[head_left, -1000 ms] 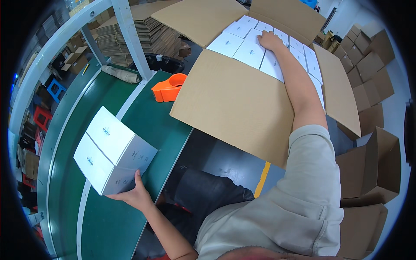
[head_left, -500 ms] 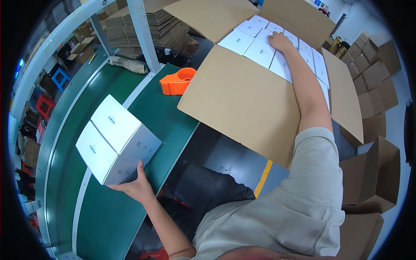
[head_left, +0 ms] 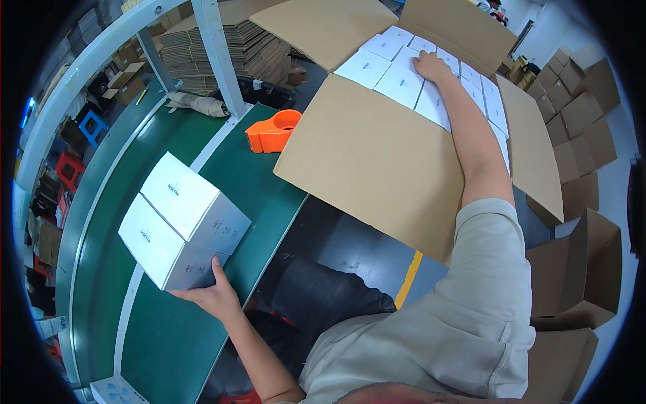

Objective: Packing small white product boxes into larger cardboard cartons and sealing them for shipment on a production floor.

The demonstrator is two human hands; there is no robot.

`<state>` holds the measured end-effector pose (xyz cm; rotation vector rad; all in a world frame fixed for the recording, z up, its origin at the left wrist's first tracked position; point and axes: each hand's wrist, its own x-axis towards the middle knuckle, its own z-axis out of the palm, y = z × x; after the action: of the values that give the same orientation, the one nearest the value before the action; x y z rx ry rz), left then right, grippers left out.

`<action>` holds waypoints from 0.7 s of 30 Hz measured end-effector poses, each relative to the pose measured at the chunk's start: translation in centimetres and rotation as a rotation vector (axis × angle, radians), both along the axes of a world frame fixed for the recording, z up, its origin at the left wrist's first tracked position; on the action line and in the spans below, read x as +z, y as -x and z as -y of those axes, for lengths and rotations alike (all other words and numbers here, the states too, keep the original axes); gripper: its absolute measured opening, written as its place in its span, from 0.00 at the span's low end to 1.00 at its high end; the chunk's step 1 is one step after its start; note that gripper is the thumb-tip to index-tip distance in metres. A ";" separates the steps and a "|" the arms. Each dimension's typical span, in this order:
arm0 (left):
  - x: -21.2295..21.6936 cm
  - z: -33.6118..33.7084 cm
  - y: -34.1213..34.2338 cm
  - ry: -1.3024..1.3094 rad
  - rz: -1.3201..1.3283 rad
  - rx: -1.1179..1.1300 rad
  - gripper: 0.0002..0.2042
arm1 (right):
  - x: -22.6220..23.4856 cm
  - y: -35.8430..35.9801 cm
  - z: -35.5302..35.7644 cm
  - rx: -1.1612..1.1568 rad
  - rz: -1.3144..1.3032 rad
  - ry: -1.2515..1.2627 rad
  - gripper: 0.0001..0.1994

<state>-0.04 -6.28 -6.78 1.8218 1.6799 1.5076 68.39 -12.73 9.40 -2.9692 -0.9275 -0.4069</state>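
Observation:
My left hand [head_left: 214, 293] grips the lower near corner of two white cardboard boxes placed side by side. The upper white box [head_left: 182, 192] and the lower white box [head_left: 149, 239] sit tilted over the green belt, the thumb on their near side face. The fingers under them are hidden. To the right, my right hand [head_left: 434, 67] reaches into a large open brown carton [head_left: 370, 165]. Its bent, slightly parted fingers rest on the tops of the white boxes [head_left: 402, 82] packed in rows there. No box is seen lifted in it.
An orange tape dispenser [head_left: 274, 131] stands on the green conveyor [head_left: 168, 337] beside the carton. A grey metal frame [head_left: 219, 57] rises behind it. Another white box [head_left: 118, 390] lies at the conveyor's lower left. Flattened cartons [head_left: 222, 57] are stacked behind; open cartons [head_left: 572, 269] line the right.
The white box at the lower left has come further into view along the conveyor. Both hands stay nearly where they were, the right fingers shifting slightly on the box tops.

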 end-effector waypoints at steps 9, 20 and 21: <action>0.2 0.3 -0.2 0.000 0.051 -0.030 0.53 | 0.1 -0.1 0.1 -0.004 -0.001 0.008 0.27; 0.1 0.1 0.3 -0.023 0.079 -0.084 0.51 | 0.1 0.2 0.0 -0.001 0.002 -0.008 0.27; 0.2 0.1 0.3 -0.024 0.079 -0.083 0.51 | 0.1 0.2 0.1 -0.001 0.001 -0.009 0.27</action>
<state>-0.33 -6.39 -6.61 1.7959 1.5370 1.5501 68.21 -12.79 9.49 -2.9616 -0.9214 -0.4121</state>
